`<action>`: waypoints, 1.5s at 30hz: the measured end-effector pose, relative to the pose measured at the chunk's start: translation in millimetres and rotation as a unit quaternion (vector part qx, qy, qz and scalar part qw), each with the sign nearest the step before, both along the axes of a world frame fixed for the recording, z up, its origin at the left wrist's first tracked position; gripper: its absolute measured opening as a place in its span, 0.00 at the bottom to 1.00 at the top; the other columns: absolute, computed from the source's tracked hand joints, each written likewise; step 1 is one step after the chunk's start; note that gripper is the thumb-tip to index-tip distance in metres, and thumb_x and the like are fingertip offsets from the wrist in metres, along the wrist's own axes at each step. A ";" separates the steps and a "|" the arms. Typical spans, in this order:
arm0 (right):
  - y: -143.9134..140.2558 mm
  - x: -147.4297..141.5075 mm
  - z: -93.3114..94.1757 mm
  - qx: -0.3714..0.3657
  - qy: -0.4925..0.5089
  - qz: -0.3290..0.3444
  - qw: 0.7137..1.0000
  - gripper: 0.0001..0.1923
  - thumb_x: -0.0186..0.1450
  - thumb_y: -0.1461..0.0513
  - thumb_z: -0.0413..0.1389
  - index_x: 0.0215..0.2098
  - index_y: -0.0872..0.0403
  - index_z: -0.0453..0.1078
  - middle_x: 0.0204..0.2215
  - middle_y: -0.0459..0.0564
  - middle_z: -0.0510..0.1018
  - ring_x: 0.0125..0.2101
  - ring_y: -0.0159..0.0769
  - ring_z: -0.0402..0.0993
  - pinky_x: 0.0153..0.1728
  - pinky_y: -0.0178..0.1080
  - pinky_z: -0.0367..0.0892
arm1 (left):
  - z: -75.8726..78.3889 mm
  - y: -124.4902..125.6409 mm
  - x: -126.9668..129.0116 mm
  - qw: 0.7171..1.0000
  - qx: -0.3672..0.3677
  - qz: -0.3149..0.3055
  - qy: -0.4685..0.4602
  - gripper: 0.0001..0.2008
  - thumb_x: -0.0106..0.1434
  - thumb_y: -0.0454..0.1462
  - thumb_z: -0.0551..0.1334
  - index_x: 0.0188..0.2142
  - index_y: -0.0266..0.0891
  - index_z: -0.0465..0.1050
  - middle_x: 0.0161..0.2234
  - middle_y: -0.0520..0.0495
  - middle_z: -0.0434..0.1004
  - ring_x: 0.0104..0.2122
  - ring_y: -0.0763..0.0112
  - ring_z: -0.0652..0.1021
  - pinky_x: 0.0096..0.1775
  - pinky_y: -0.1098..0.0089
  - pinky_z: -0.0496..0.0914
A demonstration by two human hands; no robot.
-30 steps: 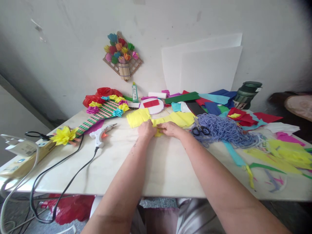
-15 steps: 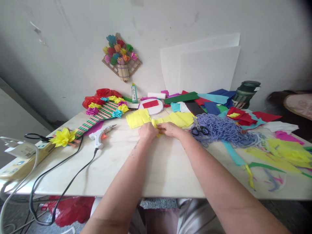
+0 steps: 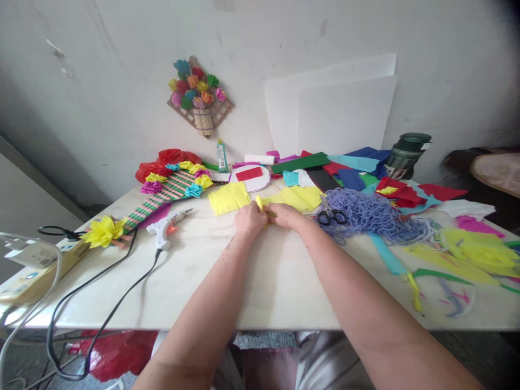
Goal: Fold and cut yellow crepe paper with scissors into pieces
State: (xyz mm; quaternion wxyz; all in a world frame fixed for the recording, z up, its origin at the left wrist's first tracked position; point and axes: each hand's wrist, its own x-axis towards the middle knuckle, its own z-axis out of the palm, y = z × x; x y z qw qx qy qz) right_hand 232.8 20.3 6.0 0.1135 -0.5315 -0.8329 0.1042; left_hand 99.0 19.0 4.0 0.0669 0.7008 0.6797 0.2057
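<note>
Tearing looked to me like the first risk: the yellow crepe paper (image 3: 284, 198) was thin, and both hands were pinching the same short stretch of it, so a pull from either side could have split the strip or let the gathered folds spring open. I judged a second risk from the clutter, since the scissors (image 3: 331, 215) lay just beyond the right hand (image 3: 286, 215) against the heap of blue yarn (image 3: 374, 215), and a sideways sweep of that wrist could have dragged either into the paper. The glue gun (image 3: 166, 227) sat well off to the outer side of the left hand (image 3: 250, 219), its cord trailing toward me over the table (image 3: 252, 281) edge; I could not tell whether it was hot. Both hands were close together, almost knuckle to knuckle, fingers closed on the paper between them. A small raised fold stood just above the left hand's fingers, while the rest of the sheet spread flat away from both hands, one part beyond the left, a longer part beyond the right.
</note>
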 end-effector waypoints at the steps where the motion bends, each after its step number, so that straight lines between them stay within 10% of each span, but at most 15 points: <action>1: 0.3 0.1 -0.3 0.004 0.004 0.002 1.000 0.18 0.60 0.57 0.51 0.49 0.45 0.65 0.45 0.46 0.73 0.44 0.39 0.69 0.42 0.36 0.61 | 0.1 -0.2 0.0 1.000 0.003 -0.002 0.000 0.08 0.52 0.41 0.57 0.32 0.42 0.69 0.33 0.46 0.75 0.37 0.63 0.74 0.36 0.68 0.65; 27: 8.8 3.1 -8.9 0.014 0.052 -0.006 0.999 0.16 0.57 0.54 0.54 0.43 0.47 0.69 0.41 0.47 0.75 0.39 0.38 0.71 0.37 0.34 0.62 | -2.4 13.7 -19.2 0.984 0.010 -0.164 -0.065 0.14 0.54 0.33 0.53 0.38 0.38 0.73 0.31 0.48 0.76 0.32 0.70 0.74 0.36 0.73 0.66; 36: 8.6 3.0 -8.5 0.026 0.051 0.016 0.998 0.19 0.57 0.56 0.55 0.47 0.46 0.67 0.45 0.45 0.73 0.43 0.38 0.69 0.42 0.35 0.62 | -10.1 19.8 -18.3 0.970 0.121 -0.211 0.019 0.10 0.56 0.36 0.54 0.34 0.40 0.74 0.44 0.46 0.71 0.45 0.67 0.70 0.48 0.68 0.62; 45: 9.2 2.3 -9.9 0.034 0.054 0.019 0.998 0.18 0.58 0.58 0.53 0.47 0.46 0.67 0.46 0.46 0.73 0.45 0.38 0.68 0.44 0.36 0.61 | -10.4 15.3 -16.6 0.966 0.080 -0.231 0.081 0.14 0.61 0.41 0.47 0.42 0.45 0.68 0.42 0.50 0.73 0.46 0.67 0.68 0.48 0.67 0.62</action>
